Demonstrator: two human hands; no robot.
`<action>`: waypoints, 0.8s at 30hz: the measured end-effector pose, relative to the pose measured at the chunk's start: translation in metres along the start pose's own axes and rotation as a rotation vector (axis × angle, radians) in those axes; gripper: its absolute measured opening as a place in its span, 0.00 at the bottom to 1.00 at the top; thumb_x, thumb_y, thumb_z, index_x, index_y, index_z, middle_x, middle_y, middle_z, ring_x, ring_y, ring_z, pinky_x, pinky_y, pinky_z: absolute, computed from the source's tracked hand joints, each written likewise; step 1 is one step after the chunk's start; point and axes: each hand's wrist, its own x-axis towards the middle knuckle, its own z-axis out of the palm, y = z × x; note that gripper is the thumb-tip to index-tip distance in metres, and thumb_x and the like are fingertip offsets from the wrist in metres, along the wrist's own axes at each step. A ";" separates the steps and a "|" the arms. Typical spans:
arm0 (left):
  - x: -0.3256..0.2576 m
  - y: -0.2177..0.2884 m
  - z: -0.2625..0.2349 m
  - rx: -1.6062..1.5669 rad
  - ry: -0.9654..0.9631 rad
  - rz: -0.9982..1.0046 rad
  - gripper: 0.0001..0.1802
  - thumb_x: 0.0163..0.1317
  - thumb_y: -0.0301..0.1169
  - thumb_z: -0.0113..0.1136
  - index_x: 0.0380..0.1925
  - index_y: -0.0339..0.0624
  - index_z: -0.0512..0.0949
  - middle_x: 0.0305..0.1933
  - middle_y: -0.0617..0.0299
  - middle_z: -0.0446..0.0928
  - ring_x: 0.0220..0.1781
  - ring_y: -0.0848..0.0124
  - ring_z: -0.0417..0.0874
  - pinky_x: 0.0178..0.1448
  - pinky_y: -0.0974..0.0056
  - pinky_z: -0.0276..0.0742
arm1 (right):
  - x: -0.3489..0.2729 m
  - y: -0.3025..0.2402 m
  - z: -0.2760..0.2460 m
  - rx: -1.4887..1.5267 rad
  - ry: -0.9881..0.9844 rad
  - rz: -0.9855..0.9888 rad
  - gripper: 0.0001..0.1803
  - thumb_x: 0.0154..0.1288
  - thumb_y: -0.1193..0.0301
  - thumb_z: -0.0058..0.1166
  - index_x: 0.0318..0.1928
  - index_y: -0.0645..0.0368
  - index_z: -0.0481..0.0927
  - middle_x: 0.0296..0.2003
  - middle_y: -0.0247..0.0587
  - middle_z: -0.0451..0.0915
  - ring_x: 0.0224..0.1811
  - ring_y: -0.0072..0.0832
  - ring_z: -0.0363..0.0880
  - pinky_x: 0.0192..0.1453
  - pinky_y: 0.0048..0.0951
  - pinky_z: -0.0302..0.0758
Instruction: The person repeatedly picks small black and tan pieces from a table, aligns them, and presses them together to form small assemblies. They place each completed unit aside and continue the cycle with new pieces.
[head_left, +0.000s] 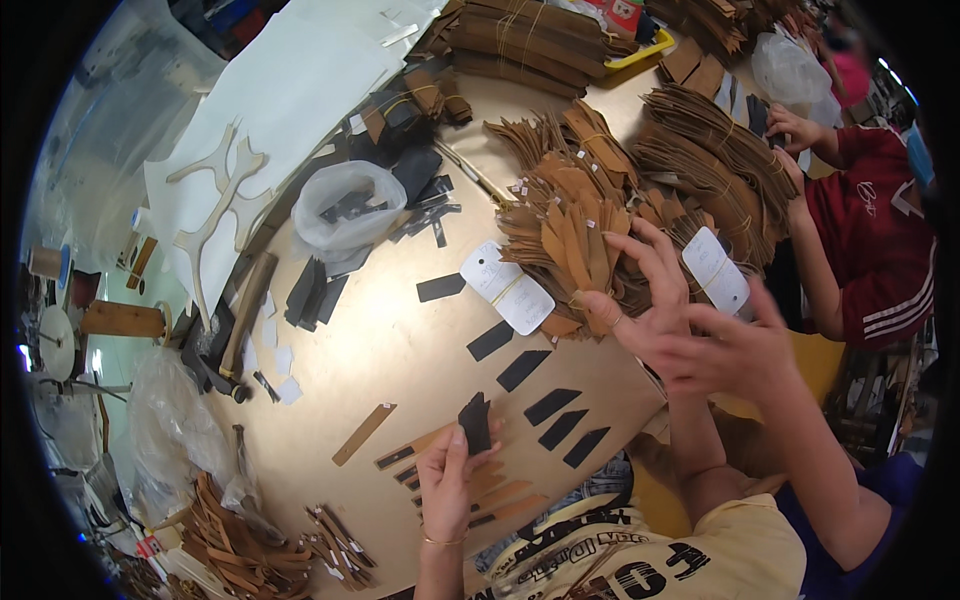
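My left hand (446, 478) pinches a small stack of black leather pieces (475, 422) above the table's near side. Beneath it, tan leather strips (505, 492) lie side by side, some with black pieces on them. My right hand (655, 290) is raised with its fingers spread at the bundles of brown leather pieces (570, 215). Whether its fingertips touch them I cannot tell. A co-worker's hand (740, 345), from a purple sleeve, overlaps my right hand. Single black leather pieces (524, 370) form a slanting row between my hands. One lone tan strip (364, 434) lies to the left.
White tags (507, 287) rest on the bundles. A plastic bag (348, 207) with black scraps stands farther back, near a dark stack (312, 293). More bundled brown leather (525, 40) fills the far side. Another person in a red shirt (880, 225) handles bundles at right.
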 end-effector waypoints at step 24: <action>0.093 0.043 0.061 -0.026 -0.029 0.034 0.23 0.78 0.34 0.45 0.62 0.25 0.71 0.60 0.52 0.78 0.60 0.67 0.78 0.68 0.59 0.72 | 0.000 0.010 0.004 -0.029 0.015 -0.098 0.33 0.48 0.50 0.76 0.52 0.54 0.83 0.59 0.52 0.72 0.63 0.51 0.72 0.64 0.46 0.69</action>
